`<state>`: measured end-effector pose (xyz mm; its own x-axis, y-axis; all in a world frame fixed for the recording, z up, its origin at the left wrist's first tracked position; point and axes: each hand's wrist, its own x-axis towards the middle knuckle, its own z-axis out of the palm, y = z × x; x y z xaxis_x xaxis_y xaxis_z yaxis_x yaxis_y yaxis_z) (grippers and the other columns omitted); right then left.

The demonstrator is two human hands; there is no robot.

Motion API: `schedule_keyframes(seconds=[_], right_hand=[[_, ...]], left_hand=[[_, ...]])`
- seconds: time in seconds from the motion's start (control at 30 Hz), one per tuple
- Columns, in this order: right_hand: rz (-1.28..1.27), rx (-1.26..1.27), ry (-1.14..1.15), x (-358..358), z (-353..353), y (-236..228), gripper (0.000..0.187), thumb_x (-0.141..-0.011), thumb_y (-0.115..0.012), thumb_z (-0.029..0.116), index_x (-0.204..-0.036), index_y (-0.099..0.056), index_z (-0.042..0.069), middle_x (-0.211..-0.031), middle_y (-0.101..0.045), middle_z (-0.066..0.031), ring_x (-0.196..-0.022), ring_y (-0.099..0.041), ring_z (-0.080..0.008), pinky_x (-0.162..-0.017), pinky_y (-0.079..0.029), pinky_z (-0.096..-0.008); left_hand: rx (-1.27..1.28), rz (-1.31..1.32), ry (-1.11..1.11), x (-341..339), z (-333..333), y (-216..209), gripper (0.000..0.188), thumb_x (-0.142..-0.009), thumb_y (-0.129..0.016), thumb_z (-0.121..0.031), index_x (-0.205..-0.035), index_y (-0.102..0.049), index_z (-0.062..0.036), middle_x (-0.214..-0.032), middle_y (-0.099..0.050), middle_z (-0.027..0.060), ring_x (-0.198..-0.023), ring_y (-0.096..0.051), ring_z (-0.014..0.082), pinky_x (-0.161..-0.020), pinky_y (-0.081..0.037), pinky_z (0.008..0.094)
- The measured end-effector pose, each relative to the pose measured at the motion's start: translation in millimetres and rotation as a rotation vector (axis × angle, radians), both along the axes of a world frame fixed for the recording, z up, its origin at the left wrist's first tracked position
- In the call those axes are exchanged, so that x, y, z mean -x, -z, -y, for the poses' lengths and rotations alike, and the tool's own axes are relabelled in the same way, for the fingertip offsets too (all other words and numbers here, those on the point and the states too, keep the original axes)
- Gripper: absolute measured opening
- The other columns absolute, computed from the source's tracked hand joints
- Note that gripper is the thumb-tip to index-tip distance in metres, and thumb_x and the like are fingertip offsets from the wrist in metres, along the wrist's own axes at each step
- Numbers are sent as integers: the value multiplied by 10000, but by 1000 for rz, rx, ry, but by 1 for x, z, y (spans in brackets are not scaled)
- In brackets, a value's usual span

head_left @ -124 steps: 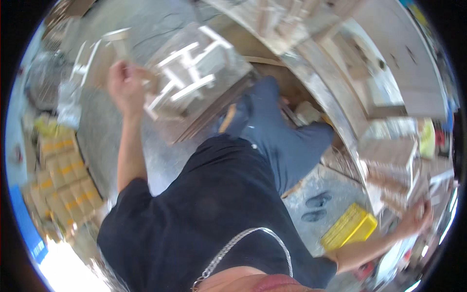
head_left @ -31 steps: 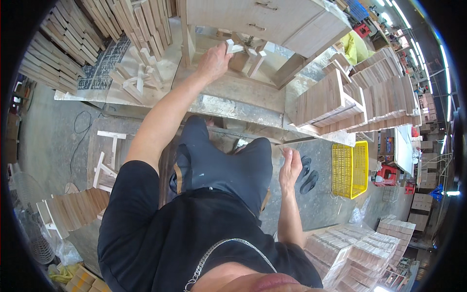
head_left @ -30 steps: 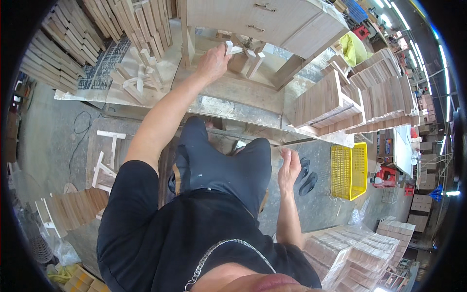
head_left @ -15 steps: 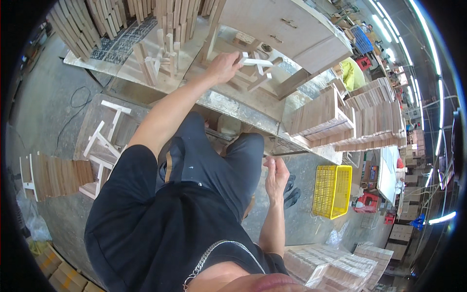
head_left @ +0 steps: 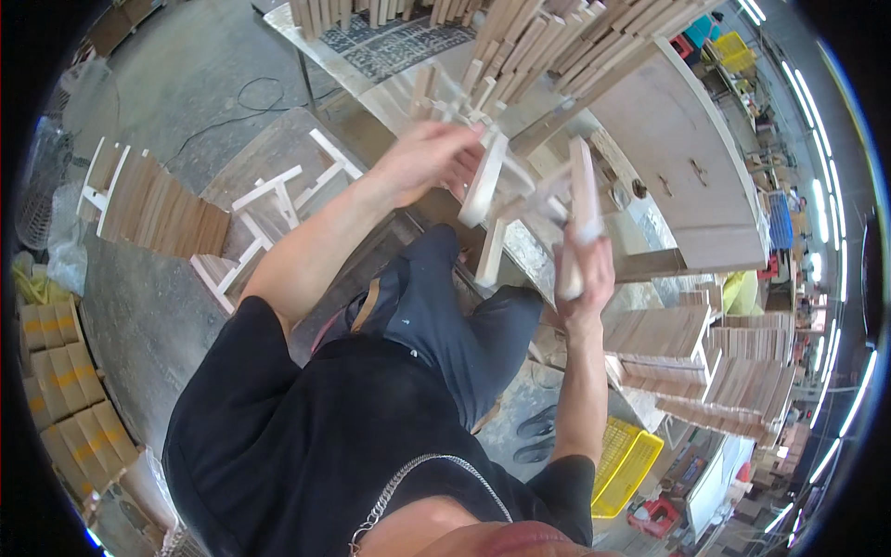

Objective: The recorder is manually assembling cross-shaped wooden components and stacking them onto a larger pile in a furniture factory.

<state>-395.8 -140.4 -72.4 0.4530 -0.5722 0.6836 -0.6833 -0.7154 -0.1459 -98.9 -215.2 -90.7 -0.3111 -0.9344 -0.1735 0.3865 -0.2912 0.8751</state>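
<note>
I held a pale wooden frame (head_left: 520, 200) up in front of me, above the workbench (head_left: 594, 232), with both hands. My left hand (head_left: 422, 162) was clasped around its curved rail on the left; my right hand (head_left: 583, 265) was clenched around an upright slat on the right. Another white frame (head_left: 278, 218) lay on the floor, well apart.

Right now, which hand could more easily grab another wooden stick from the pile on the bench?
Probably the left hand. It is right beside the pile of wooden sticks on the workbench. The right hand is lower, nearer the body, and its grip is closed around an upright light wooden piece.
</note>
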Motion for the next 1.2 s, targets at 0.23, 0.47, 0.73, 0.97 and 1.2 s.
schedule_keyframes(seconds=[0.23, 0.47, 0.73, 0.97, 1.2], right_hand=[[338, -199, -70, -67, 130, -25, 189, -955, -714, 84, -1127, -679, 13, -1069, -736, -115, -949, -716, -232, -823, -548, -326], [352, -660, -83, -93, 214, -11, 174, -971, -702, 136, -1100, -684, 22, -894, -700, -47, -811, -650, -121, -739, -528, -288], [204, -878, 10, -110, 218, 34, 280, -976, -698, 259, -1094, -691, 5, -862, -709, -73, -757, -643, -130, -692, -525, -308], [271, -975, 32, -100, 212, 84, 698, -848, -803, 489, -1211, -628, -81, -1058, -721, -181, -951, -700, -267, -825, -546, -380], [194, -712, 116, -129, 187, 98, 854, -688, -927, 351, -1316, -516, -59, -1147, -713, -251, -1088, -688, -414, -943, -541, -466]], left_hand=[[445, 1241, -738, -9, 38, 84, 725, -727, -892, -355, -1233, -589, 65, -1035, -691, 203, -1047, -679, 382, -963, -532, 457], [398, 1137, -470, -29, 55, 102, 390, -833, -774, -170, -1082, -583, 62, -1097, -668, 286, -1020, -665, 466, -888, -543, 511], [424, 1075, -420, -45, 56, 122, 421, -816, -781, -176, -1098, -581, 64, -1074, -662, 284, -1024, -661, 458, -887, -541, 486], [572, 1072, -575, -25, 39, 99, 777, -770, -873, -342, -1266, -467, 97, -1134, -655, 296, -1057, -662, 466, -918, -539, 467], [265, 1112, -360, -34, 56, 89, 826, -731, -892, -431, -1208, -503, 120, -1075, -668, 327, -1053, -678, 454, -906, -542, 468]])
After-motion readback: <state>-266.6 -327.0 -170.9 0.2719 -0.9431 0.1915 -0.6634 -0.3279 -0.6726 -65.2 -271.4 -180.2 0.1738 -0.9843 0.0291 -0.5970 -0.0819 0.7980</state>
